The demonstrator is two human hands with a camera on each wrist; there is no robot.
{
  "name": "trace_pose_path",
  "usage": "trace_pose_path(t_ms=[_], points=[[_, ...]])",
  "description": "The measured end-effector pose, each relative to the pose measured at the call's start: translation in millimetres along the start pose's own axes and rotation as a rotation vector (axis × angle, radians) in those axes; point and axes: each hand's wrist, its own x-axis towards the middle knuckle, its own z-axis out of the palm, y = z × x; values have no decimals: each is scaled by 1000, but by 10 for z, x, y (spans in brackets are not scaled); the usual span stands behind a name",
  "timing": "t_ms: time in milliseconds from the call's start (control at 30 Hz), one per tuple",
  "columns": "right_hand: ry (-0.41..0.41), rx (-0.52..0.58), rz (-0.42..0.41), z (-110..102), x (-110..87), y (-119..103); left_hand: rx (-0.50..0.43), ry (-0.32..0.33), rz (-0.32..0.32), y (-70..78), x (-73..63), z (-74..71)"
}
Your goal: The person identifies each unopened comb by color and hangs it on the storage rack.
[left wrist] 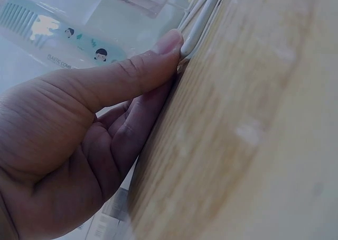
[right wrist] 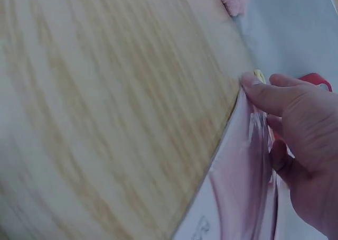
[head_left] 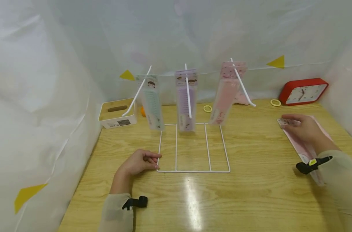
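My left hand (head_left: 138,162) pinches the near left corner of a white wire rack's base (head_left: 193,171), thumb on the wire in the left wrist view. From the rack's three prongs hang packaged plastic combs: a green comb (head_left: 153,104) on the left, a purple comb (head_left: 186,101) in the middle and a pink pack (head_left: 224,95) on the right. Off to the right, my right hand (head_left: 305,130) grips the far end of pink comb packs (right wrist: 237,160), the fingertips at the top edge; the hand and wrist partly cover them.
A white tissue box (head_left: 118,123) with a wooden lid stands at the back left, an orange object (head_left: 143,111) beside it. Two yellow rings (head_left: 275,102) and a red clock (head_left: 303,91) lie along the back. Plastic sheeting walls (head_left: 62,64) enclose the table.
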Motion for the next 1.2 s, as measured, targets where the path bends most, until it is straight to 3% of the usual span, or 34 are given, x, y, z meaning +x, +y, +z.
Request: trace_pose_path(t_ms=[167,367,467,700,967,1200], points=[[-91,-63,-41,-46,59,3,-8,-2,-3,-22,12,9],[-102,-75,-48,-31,54,-23,-18,0,-10,-17,16,4],[-72,-78,-54,-5,29,-18,-20,1,-5,-18,13,13],[115,-82,-69,42,-65,5,-2,7,6,-23,12,5],[59,-125,28,17,-68,30,5,3,10,-5,4,8],[1,-138,-13,58,-65,-5,-3,-2,6,-13,11,7]])
